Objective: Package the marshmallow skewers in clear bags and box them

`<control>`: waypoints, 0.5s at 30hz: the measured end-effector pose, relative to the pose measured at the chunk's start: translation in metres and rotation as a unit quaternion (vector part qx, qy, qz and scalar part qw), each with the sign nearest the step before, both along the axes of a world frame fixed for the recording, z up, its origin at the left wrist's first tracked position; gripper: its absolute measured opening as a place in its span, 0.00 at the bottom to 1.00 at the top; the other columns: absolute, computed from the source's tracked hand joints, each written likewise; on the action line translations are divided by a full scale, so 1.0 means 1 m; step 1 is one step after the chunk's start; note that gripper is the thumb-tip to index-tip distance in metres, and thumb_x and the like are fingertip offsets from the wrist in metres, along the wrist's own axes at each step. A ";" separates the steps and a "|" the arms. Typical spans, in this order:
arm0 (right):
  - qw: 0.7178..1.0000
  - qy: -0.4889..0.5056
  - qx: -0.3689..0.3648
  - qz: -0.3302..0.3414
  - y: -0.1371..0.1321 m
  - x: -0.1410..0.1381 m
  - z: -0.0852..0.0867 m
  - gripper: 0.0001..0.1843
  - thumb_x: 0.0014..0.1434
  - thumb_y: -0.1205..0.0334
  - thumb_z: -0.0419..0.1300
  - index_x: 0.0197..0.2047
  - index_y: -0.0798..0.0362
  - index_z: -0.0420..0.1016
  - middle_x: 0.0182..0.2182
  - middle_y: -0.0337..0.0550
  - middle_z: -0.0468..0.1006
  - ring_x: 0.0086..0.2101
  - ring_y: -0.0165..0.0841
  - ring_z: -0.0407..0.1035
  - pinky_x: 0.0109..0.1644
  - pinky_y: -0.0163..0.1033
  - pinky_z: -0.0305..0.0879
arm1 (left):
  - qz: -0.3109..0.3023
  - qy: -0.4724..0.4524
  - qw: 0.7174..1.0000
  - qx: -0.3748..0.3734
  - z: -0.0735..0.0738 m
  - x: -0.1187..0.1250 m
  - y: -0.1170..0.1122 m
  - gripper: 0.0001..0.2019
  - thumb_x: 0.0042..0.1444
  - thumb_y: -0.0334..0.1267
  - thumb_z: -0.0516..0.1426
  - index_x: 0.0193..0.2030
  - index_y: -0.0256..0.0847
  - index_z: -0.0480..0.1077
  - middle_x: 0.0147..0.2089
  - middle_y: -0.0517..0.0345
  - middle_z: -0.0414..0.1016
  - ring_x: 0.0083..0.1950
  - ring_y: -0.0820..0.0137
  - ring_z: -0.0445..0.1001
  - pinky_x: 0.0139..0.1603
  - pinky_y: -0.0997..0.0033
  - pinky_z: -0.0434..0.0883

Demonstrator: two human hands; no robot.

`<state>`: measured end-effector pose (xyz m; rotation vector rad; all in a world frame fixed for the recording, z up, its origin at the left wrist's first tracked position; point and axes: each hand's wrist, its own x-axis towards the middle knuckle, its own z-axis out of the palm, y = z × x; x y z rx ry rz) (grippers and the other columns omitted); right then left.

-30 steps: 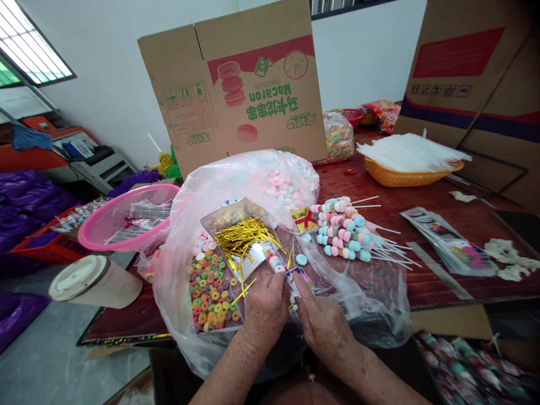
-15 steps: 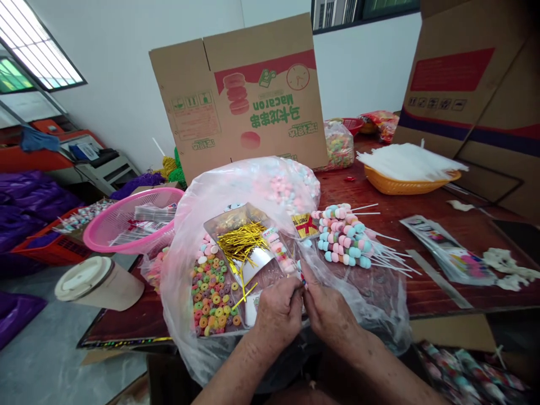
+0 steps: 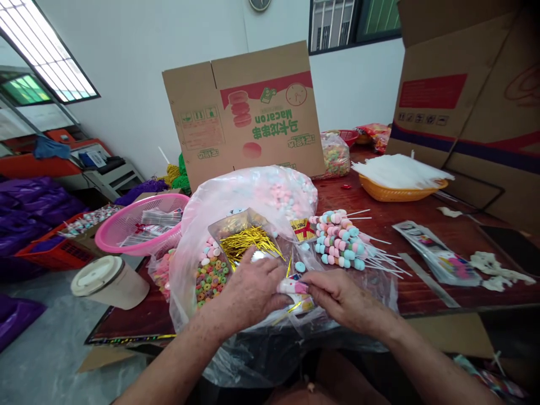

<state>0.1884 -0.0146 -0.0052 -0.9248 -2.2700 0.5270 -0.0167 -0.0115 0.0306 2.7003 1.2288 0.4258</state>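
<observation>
My left hand [image 3: 253, 284] and my right hand [image 3: 337, 295] meet over a big clear plastic bag [image 3: 198, 236] on the table. Between them they pinch a wrapped candy skewer [image 3: 293, 287], with a gold twist tie [image 3: 295, 306] at its end. Under my left hand lies a clear tray of gold twist ties [image 3: 244, 239]. Coloured ring candies [image 3: 208, 278] lie to the left inside the bag. A pile of pastel candy skewers [image 3: 340, 242] lies just beyond my right hand.
An upright Macaron cardboard box [image 3: 248, 112] stands behind the bag. A pink basket [image 3: 126, 225] and a lidded cup [image 3: 107, 281] are at the left edge. An orange tray of white sheets [image 3: 399, 177] and printed bags [image 3: 439, 259] lie right. More cardboard [image 3: 472, 95] stands far right.
The wrapped skewer, which pointed up and away, now lies low and sideways between my hands. My hands have moved slightly apart, and the camera has tilted upward.
</observation>
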 end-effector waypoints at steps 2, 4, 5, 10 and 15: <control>0.999 -0.035 0.021 0.026 0.005 0.002 0.011 0.13 0.62 0.66 0.48 0.32 0.53 0.72 0.23 0.37 0.73 0.25 0.29 0.66 0.29 0.32 0.61 | -0.008 -0.054 0.992 -0.112 -0.004 0.003 -0.001 0.11 0.58 0.43 0.50 0.37 0.42 0.71 0.35 0.52 0.76 0.36 0.66 0.73 0.44 0.64 0.67; 0.997 -0.010 0.068 -0.031 0.009 0.003 0.014 0.12 0.62 0.65 0.49 0.35 0.53 0.73 0.26 0.40 0.73 0.29 0.32 0.67 0.34 0.36 0.64 | 0.057 -0.176 0.962 -0.199 -0.013 0.009 -0.005 0.15 0.60 0.45 0.47 0.30 0.40 0.69 0.27 0.56 0.73 0.27 0.71 0.69 0.30 0.74 0.66; 0.992 0.030 0.089 -0.089 0.010 0.003 0.013 0.10 0.61 0.63 0.50 0.37 0.53 0.73 0.28 0.42 0.74 0.32 0.33 0.68 0.38 0.38 0.65 | 0.111 -0.245 0.932 -0.243 -0.019 0.011 -0.007 0.17 0.60 0.47 0.46 0.29 0.40 0.68 0.23 0.59 0.70 0.23 0.73 0.66 0.23 0.77 0.64; 0.946 0.241 -0.106 -0.187 -0.002 -0.014 -0.014 0.12 0.57 0.56 0.57 0.40 0.56 0.71 0.27 0.41 0.73 0.26 0.32 0.67 0.28 0.36 0.65 | 0.270 -0.447 0.735 -0.432 -0.031 0.028 -0.018 0.19 0.53 0.56 0.51 0.35 0.40 0.65 0.20 0.65 0.63 0.16 0.77 0.59 0.10 0.83 0.49; 0.940 0.259 -0.220 -0.032 -0.012 -0.037 -0.027 0.14 0.60 0.59 0.52 0.27 0.55 0.71 0.22 0.38 0.71 0.25 0.29 0.68 0.31 0.34 0.66 | 0.272 -0.457 0.752 -0.389 -0.035 0.041 -0.029 0.17 0.56 0.54 0.49 0.33 0.41 0.65 0.20 0.66 0.61 0.19 0.76 0.63 0.13 0.82 0.55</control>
